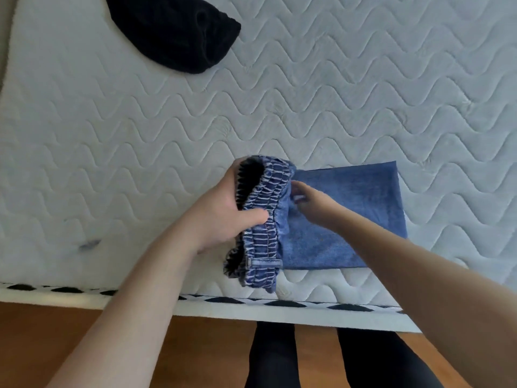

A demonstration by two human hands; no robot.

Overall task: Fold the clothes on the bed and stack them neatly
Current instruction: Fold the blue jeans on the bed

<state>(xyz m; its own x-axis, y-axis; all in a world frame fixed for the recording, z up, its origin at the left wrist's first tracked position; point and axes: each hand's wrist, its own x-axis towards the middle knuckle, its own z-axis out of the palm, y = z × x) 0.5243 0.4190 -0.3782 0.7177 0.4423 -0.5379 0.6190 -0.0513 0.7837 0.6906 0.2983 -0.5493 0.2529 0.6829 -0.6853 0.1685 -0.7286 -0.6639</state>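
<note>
Denim garment (347, 217), blue, partly folded, laid at the bed's (307, 88) near edge; its elastic waistband (265, 217) is gripped by the left hand (221, 214), fabric beside it pinched by the right hand (310, 203). Black garment (173, 29) is heaped near the far left corner.

Home bedroom: bare quilted mattress (335, 93) w/ clothes, over wood floor (42, 331).

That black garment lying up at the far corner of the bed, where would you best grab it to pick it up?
Probably at the rounded near edge of the black garment, the part bulging toward the person. It lies crumpled in a heap on the mattress with no flat hem showing, so reaching from the near side and pinching that raised edge looks easiest.
</note>
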